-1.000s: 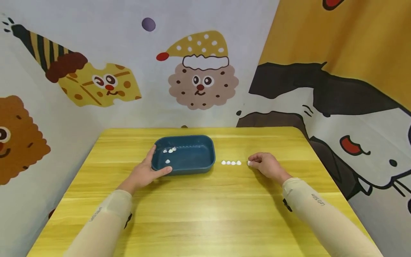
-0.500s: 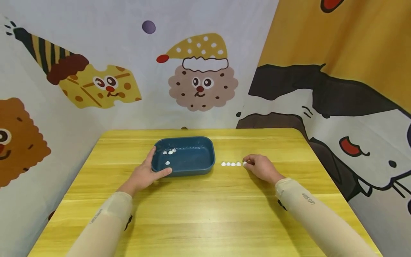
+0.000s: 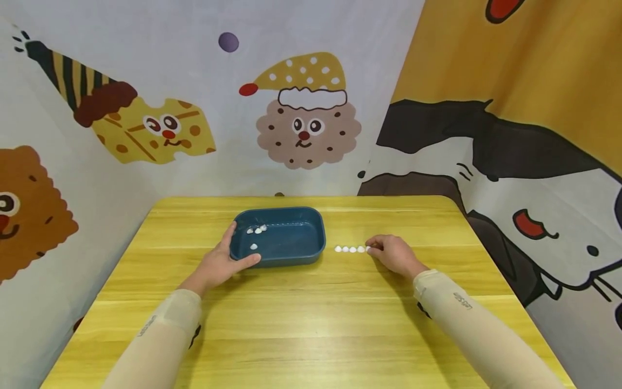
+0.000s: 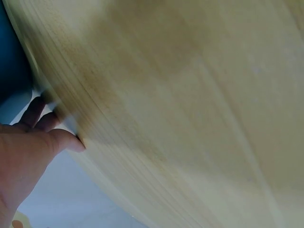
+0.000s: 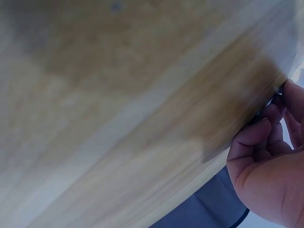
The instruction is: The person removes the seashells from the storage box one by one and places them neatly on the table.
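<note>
My left hand [image 3: 221, 263] rests against the left end of a dark blue tray [image 3: 318, 232], thumb and fingers spread over its near-left corner. Inside the tray lie several small white shells [image 3: 254, 246], mostly grouped toward its back left. Right of the tray, a straight row of white shells [image 3: 352, 249] runs along the table. At the row's right end my right hand [image 3: 396, 255] pinches one more shell [image 3: 369, 249] between thumb and fingers, close beside the last one. In the right wrist view, curled fingers [image 5: 254, 135] hide most of what they hold.
The yellow wood-grain table [image 3: 301, 324] has its far edge close behind the tray. A cartoon-printed cloth [image 3: 194, 65] hangs behind and along the sides.
My right hand has moved left with its shell, narrowing the gap to the row until the shell sits beside the last one. The left hand and tray have stayed put.
</note>
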Available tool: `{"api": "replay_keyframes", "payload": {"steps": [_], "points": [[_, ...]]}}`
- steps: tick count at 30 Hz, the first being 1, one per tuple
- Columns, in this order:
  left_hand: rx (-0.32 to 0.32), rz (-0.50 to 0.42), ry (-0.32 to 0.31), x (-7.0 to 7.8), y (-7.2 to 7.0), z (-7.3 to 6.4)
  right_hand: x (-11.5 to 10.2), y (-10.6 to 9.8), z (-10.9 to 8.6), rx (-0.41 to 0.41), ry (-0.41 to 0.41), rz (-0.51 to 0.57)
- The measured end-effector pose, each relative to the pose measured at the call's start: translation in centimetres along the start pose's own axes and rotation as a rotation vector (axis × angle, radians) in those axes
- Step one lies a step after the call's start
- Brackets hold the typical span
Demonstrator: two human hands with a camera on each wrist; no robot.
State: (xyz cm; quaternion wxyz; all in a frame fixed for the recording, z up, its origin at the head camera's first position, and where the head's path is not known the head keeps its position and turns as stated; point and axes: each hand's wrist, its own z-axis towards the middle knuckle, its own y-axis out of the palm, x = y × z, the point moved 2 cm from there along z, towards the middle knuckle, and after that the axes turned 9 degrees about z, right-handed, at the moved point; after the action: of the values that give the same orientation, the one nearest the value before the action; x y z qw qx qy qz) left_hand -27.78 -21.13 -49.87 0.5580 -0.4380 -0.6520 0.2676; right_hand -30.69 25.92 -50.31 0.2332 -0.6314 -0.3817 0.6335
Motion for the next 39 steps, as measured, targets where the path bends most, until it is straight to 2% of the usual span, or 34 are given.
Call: {"api": "replay_keyframes", "payload": {"steps": [3,6,9,11,14,17,19,22,26,29,33,36,39], "points": [[0.002,0.004,-0.002,-0.1,-0.1,0.1,-0.2,0.0,0.1,-0.005,0.004,0.023],[0.003,0.002,0.0,-0.2,-0.3,0.1,-0.9,-0.7,0.4,-0.004,0.017,0.091],[0.004,0.003,0.001,-0.3,-0.5,0.2,-2.7,-2.2,1.4,0.005,0.012,0.157],[0.007,0.003,-0.006,-0.5,-0.7,0.1,-4.8,-3.4,2.5,0.018,-0.011,0.183],[0.009,0.01,-0.013,-0.7,-0.8,0.1,-9.4,-4.8,4.3,0.031,-0.058,0.193],[0.01,0.016,-0.014,-0.7,-0.9,0.0,-14.7,-4.8,5.9,0.025,-0.12,0.196],[0.012,0.017,-0.014,-0.7,-0.9,0.1,-18.1,-3.7,6.5,-0.008,-0.169,0.193],[0.019,0.013,-0.014,-0.4,-0.9,0.3,-22.4,-0.7,7.0,-0.089,-0.248,0.186],[0.015,0.0,0.003,0.0,-0.9,0.3,-25.7,4.6,7.3,-0.212,-0.287,0.177],[0.01,-0.012,0.02,0.0,-0.7,0.2,-26.4,8.7,7.8,-0.272,-0.267,0.167],[0.015,-0.026,0.034,-0.1,-0.2,0.0,-25.8,13.0,8.4,-0.317,-0.236,0.138],[0.026,-0.027,0.038,-0.1,0.1,-0.1,-25.2,14.9,8.7,-0.341,-0.224,0.087],[0.041,-0.033,0.04,-0.2,0.1,-0.1,-24.8,15.9,8.9,-0.352,-0.214,0.046]]}}
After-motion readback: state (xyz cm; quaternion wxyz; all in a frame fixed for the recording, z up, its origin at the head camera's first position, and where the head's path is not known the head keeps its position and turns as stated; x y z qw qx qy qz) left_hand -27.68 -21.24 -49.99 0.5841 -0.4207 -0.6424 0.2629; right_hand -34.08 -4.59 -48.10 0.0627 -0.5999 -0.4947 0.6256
